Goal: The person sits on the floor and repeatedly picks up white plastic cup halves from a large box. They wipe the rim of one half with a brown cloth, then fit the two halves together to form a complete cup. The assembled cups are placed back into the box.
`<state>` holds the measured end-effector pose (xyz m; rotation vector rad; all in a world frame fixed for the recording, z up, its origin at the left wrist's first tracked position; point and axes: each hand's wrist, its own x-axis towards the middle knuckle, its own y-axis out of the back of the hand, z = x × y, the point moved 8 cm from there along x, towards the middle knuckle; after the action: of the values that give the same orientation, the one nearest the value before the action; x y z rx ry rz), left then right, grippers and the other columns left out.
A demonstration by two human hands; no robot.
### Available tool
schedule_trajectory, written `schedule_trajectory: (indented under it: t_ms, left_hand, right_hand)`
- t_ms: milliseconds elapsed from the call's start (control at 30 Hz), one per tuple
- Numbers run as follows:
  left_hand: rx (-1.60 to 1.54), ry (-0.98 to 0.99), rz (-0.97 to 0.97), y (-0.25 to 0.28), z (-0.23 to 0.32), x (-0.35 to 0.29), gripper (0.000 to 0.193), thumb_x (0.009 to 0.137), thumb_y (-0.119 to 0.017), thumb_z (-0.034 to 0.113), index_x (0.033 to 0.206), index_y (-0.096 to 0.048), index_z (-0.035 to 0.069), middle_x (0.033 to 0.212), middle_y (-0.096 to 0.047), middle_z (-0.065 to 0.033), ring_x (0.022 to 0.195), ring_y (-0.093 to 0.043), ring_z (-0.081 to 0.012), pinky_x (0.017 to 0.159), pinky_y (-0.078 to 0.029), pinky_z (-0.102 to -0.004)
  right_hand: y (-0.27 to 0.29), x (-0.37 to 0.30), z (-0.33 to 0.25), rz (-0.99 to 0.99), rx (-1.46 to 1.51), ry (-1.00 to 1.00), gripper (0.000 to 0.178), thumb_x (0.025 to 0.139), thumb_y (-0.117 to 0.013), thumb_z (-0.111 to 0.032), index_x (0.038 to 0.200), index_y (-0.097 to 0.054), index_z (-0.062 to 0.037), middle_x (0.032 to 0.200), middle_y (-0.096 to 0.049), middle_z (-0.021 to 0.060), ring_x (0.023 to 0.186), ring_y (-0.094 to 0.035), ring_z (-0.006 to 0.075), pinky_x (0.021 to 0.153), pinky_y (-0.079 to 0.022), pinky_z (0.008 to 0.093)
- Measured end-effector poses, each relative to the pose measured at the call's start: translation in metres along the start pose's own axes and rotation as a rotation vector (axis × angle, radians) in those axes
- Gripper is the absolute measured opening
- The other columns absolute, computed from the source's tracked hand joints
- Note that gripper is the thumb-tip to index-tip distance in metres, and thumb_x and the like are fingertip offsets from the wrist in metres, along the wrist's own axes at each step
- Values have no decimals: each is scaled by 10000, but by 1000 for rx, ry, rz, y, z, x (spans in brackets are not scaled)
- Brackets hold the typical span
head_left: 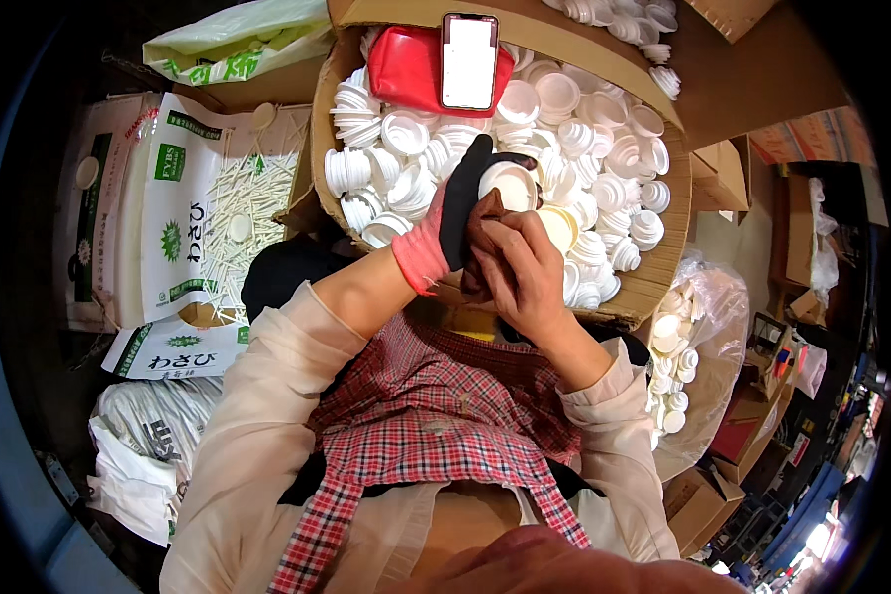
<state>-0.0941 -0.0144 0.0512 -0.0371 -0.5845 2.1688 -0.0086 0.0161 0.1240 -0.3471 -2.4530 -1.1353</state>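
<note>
My left hand (455,220), in a black glove with a pink cuff, is closed round a white round plastic lid (509,184). Bunched in my bare right hand (527,259) is a dark brown cloth (477,269), which meets the lid's lower edge. Both hands are over the near side of a big cardboard box (675,238) full of white plastic lids (554,96). A yellowish lid (558,230) lies just right of my hands. My right fingertips are partly hidden in the cloth.
A red pouch (398,71) and an upright phone (470,74) rest on the lids at the back. On the left, white sticks (236,213) lie on printed plastic sacks (173,238). A clear bag (718,327) with white pieces stands at right, near cardboard boxes (701,510).
</note>
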Motion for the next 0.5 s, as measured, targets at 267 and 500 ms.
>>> schedule_trajectory:
  t_ms: [267,500]
  left_hand:
    - [621,-9,-127,-16,-54,-17,369,886,-523,315,1147,-568,59,1034,-608,-105,981,-564,-197,874,-441,-309]
    - [806,-319,361,55,80,7,558,811,-748,218,1214,-471,-51,1090,-637,-153,972,-640,-257,894,-501,-361]
  right_hand:
    - [28,10,33,164,-338,-161,222,775,-663,-75,990,-657,-127,820,-515,92,701,-581,282,590,-478,375]
    - [12,-22,97,-118,26,-458,347,834,-682,-186,1151,-602,-72,1073,-603,147,926,-622,324,782,-504,365]
